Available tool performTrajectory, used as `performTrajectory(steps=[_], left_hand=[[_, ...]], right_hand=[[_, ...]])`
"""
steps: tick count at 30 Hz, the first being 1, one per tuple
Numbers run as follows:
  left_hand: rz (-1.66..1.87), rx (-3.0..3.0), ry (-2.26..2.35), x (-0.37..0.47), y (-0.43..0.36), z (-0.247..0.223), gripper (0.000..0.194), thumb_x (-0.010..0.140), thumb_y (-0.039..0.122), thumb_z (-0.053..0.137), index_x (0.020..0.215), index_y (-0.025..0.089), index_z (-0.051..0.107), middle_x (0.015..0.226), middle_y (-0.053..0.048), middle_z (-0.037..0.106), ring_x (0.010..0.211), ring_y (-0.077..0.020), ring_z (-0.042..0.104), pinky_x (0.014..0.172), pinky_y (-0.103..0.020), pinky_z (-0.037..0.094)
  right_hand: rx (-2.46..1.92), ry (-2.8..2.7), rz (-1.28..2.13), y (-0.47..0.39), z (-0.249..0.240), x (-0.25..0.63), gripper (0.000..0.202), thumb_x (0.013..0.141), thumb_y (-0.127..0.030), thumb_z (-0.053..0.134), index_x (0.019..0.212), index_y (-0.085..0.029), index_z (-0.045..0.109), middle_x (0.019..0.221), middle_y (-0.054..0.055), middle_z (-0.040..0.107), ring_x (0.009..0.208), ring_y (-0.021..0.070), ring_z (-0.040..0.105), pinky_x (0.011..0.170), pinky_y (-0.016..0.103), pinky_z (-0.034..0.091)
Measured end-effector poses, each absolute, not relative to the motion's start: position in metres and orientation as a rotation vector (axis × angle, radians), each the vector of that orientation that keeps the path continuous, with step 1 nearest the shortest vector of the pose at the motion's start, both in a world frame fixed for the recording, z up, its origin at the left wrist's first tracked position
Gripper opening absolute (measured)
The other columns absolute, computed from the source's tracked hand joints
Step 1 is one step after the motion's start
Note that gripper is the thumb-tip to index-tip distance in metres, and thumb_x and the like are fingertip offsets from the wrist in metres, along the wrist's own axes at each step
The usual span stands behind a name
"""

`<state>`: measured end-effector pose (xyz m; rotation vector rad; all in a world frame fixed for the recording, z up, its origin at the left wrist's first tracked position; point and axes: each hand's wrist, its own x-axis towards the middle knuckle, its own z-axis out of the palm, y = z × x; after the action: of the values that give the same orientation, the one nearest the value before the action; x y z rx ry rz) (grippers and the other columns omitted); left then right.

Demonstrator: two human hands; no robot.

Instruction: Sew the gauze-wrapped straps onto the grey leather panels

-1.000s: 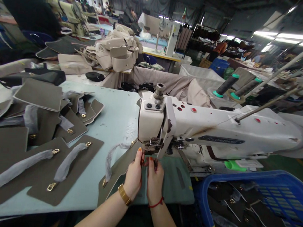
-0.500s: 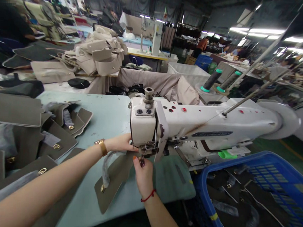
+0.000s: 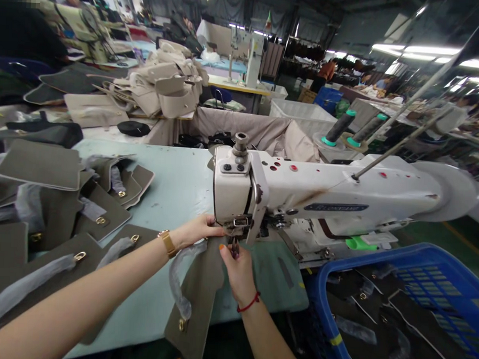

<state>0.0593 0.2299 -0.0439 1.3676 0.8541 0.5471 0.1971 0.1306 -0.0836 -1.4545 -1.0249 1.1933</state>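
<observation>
A grey-brown bag panel (image 3: 198, 293) lies partly under the head of a white sewing machine (image 3: 302, 181). Its lower end hangs past the table's front edge. A plastic-wrapped strap (image 3: 176, 282) with a gold clasp (image 3: 181, 324) is attached to it. My left hand (image 3: 200, 230) pinches the panel's upper part, just left of the needle area. Close by on the right, my right hand (image 3: 239, 271) is closed around small pointed thread snips (image 3: 235, 247), their tips near the presser foot. The machine head hides the fingertips of my left hand in part.
Similar panels with wrapped straps (image 3: 57, 210) are heaped on the table's left side. A blue basket (image 3: 326, 287) of panels stands at the right. Behind the machine are a fabric-lined bin (image 3: 257, 125), thread cones (image 3: 339, 128) and a pile of beige bags (image 3: 168, 83).
The panel has slid towards me and turned, so its lower end now hangs over the front edge. Both hands stay by the needle. The view has shifted slightly left.
</observation>
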Motion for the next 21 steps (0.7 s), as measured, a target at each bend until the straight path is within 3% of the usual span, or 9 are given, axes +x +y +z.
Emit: performTrajectory(steps=[5, 9, 13, 15, 17, 21], left_hand=[[0.663, 1.194, 0.886, 0.065, 0.21, -0.063, 0.039, 0.074, 0.038, 0.069, 0.105, 0.014, 0.069, 0.097, -0.007, 0.075, 0.091, -0.0244, 0.067, 0.082, -0.034, 0.053], [0.719, 1.084, 0.923, 0.06, 0.202, -0.069, 0.041, 0.078, 0.041, 0.065, 0.112, 0.017, 0.064, 0.114, -0.008, 0.069, 0.105, -0.0261, 0.063, 0.09, -0.035, 0.05], [0.956, 1.044, 1.095, 0.041, 0.178, -0.099, 0.05, 0.088, 0.046, 0.05, 0.133, 0.025, 0.045, 0.144, -0.006, 0.046, 0.127, -0.0247, 0.048, 0.102, -0.038, 0.042], [0.999, 1.145, 1.137, 0.033, 0.159, -0.12, 0.058, 0.086, 0.046, 0.052, 0.138, 0.024, 0.038, 0.149, -0.008, 0.038, 0.132, -0.0246, 0.042, 0.108, -0.038, 0.036], [0.962, 1.265, 1.141, 0.032, 0.142, -0.134, 0.066, 0.08, 0.046, 0.061, 0.137, 0.02, 0.041, 0.146, -0.011, 0.041, 0.13, -0.0283, 0.044, 0.108, -0.039, 0.036], [0.975, 1.312, 1.122, 0.05, 0.129, -0.129, 0.064, 0.076, 0.055, 0.061, 0.126, 0.015, 0.054, 0.132, -0.014, 0.056, 0.12, -0.0353, 0.052, 0.102, -0.044, 0.042]], right_hand=[[-1.406, -1.061, 1.372, 0.138, -0.08, 0.224, 0.032, 0.073, -0.044, 0.064, 0.064, -0.015, 0.055, 0.058, -0.002, 0.05, 0.054, 0.0102, 0.042, 0.051, 0.02, 0.033], [-1.352, -1.065, 1.488, 0.139, -0.071, 0.232, 0.03, 0.074, -0.043, 0.064, 0.066, -0.015, 0.057, 0.06, -0.002, 0.052, 0.056, 0.0107, 0.044, 0.052, 0.02, 0.034], [-1.349, -1.091, 1.537, 0.118, -0.067, 0.239, 0.03, 0.079, -0.038, 0.061, 0.063, -0.015, 0.052, 0.058, -0.004, 0.043, 0.054, 0.0081, 0.038, 0.051, 0.019, 0.029], [-1.373, -1.125, 1.498, 0.103, -0.07, 0.242, 0.037, 0.082, -0.04, 0.06, 0.058, -0.016, 0.047, 0.055, -0.006, 0.035, 0.052, 0.0068, 0.031, 0.048, 0.019, 0.025], [-1.346, -1.117, 1.482, 0.089, -0.076, 0.241, 0.039, 0.084, -0.045, 0.058, 0.06, -0.015, 0.049, 0.055, -0.005, 0.035, 0.052, 0.0069, 0.031, 0.048, 0.019, 0.025], [-1.292, -0.983, 1.5, 0.074, -0.089, 0.232, 0.04, 0.084, -0.052, 0.057, 0.077, -0.013, 0.063, 0.065, 0.0, 0.054, 0.059, 0.0105, 0.046, 0.053, 0.02, 0.036]])
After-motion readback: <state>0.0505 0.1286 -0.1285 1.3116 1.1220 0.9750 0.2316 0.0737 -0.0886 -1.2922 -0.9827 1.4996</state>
